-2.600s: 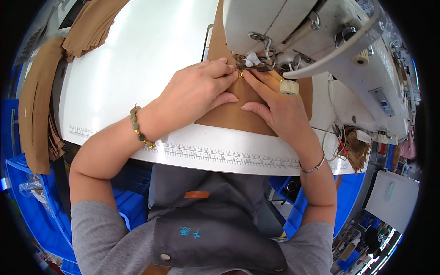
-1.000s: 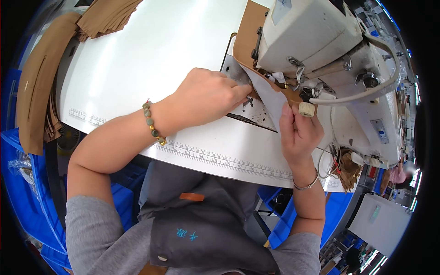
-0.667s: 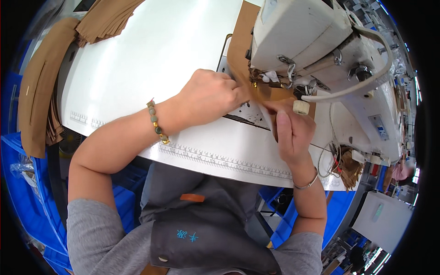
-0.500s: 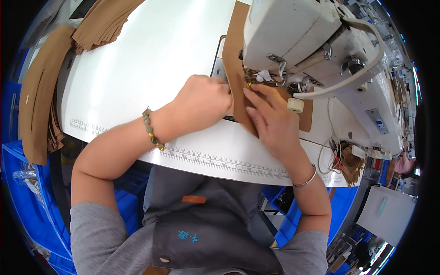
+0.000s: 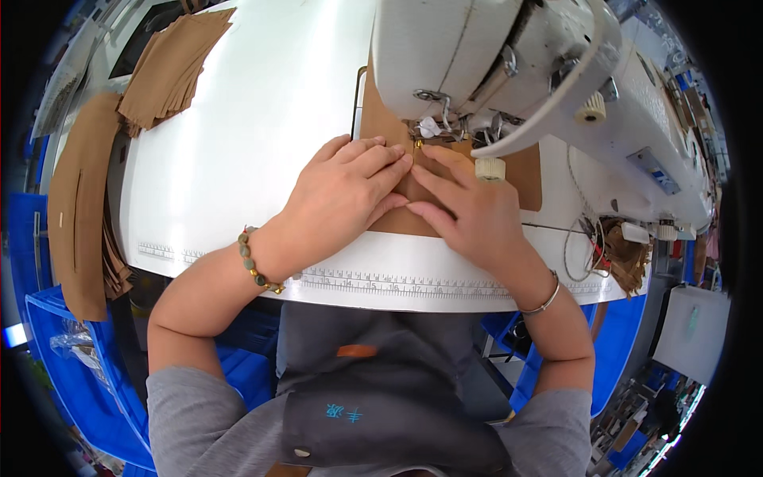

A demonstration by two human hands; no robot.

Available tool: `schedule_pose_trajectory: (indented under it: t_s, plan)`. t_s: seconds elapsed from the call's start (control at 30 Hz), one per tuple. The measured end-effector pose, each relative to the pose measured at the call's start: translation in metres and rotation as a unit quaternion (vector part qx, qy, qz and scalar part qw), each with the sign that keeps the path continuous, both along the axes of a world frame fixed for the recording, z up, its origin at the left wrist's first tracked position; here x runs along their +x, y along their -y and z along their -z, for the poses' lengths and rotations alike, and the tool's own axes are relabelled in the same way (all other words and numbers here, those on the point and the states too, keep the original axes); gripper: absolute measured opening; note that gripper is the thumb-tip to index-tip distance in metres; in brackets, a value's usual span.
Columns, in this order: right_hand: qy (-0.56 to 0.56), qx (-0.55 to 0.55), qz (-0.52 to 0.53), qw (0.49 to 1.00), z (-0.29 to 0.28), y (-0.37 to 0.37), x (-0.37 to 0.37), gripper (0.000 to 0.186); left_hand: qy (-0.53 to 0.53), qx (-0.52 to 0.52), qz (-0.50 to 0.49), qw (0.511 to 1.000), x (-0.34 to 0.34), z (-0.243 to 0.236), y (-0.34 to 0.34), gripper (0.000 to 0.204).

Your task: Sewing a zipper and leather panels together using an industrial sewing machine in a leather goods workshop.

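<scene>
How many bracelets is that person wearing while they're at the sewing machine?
2 that I see: a beaded bracelet by the left hand, around the wrist, and a thin silver bangle around the wrist by the right hand.

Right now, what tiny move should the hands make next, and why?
Perhaps ease the brown piece gently forward, because the left hand and right hand both rest on it, and part of it lies under the sewing machine.
</scene>
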State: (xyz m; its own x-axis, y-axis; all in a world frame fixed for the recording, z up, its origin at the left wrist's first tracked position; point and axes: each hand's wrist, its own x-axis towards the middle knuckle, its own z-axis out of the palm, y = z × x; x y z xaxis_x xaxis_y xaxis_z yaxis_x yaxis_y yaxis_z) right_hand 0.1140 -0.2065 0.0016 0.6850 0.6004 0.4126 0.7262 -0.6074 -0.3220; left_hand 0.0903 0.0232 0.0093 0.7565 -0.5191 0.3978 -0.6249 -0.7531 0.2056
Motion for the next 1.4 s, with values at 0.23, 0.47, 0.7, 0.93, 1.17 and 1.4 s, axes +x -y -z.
schedule_pose_trajectory:
  t_s: [0.23, 0.47, 0.7, 0.93, 1.17, 1.4]
  plan:
    - [-0.511, 0.357, 0.031, 0.781, -0.008, 0.025, 0.028, 0.021, -0.033, 0.017, -0.003, 0.999, -0.003, -0.005, 0.002, 0.062]
    - [-0.298, 0.308, 0.002, 0.903, -0.002, 0.017, 0.023, 0.014, -0.023, 0.030, -0.013, 0.999, -0.003, -0.006, 0.004, 0.061]
    - [0.047, -0.006, -0.003, 0.999, 0.002, 0.002, -0.002, 0.036, -0.016, 0.028, -0.011, 0.999, -0.002, -0.004, 0.003, 0.060]
    - [0.058, -0.022, 0.008, 0.998, 0.004, 0.000, 0.001, 0.034, -0.014, 0.035, -0.017, 0.999, 0.001, -0.004, 0.003, 0.059]
    - [0.069, -0.028, 0.011, 0.997, 0.008, 0.000, 0.005, 0.033, -0.005, 0.032, -0.018, 0.999, 0.008, -0.002, 0.003, 0.061]
    - [0.061, -0.031, 0.018, 0.998, 0.008, -0.001, 0.008, 0.028, -0.015, 0.026, -0.024, 0.999, 0.012, 0.004, 0.002, 0.058]
